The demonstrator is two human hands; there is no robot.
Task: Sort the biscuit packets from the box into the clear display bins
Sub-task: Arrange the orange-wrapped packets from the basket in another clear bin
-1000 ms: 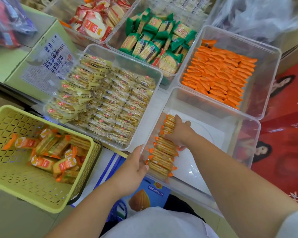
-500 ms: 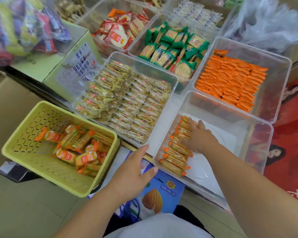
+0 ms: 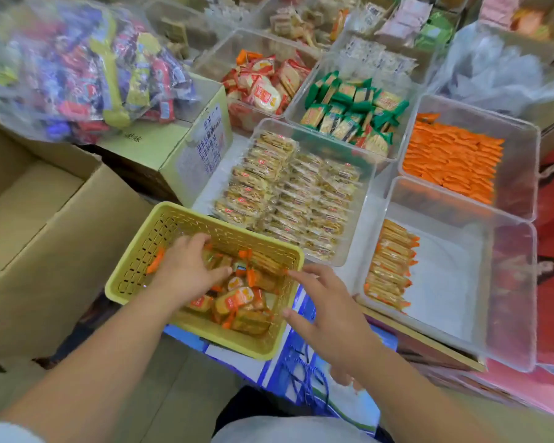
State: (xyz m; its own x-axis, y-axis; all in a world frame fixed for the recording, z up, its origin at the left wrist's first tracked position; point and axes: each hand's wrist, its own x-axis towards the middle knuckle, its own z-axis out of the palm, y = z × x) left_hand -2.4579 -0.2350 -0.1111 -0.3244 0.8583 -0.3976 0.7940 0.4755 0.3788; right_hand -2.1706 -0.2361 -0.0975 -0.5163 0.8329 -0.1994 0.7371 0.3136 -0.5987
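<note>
A yellow-green plastic basket (image 3: 141,251) sits low in the middle and holds several orange-ended biscuit packets (image 3: 237,300). My left hand (image 3: 186,266) lies inside the basket on the packets, fingers spread flat. My right hand (image 3: 327,311) hovers at the basket's right rim, fingers straight, holding nothing. To the right, a clear bin (image 3: 509,282) holds a neat row of the same orange-ended packets (image 3: 389,266) along its left wall.
More clear bins hold pale packets (image 3: 295,190), green packets (image 3: 352,113), orange packets (image 3: 451,161) and red-and-white packets (image 3: 263,87). An open cardboard box (image 3: 45,225) stands at the left, with a bag of mixed sweets (image 3: 87,68) above it.
My right hand left the row of packets in the clear bin and moved to the basket's rim. My left hand moved from the bin's corner into the basket. The view swung left.
</note>
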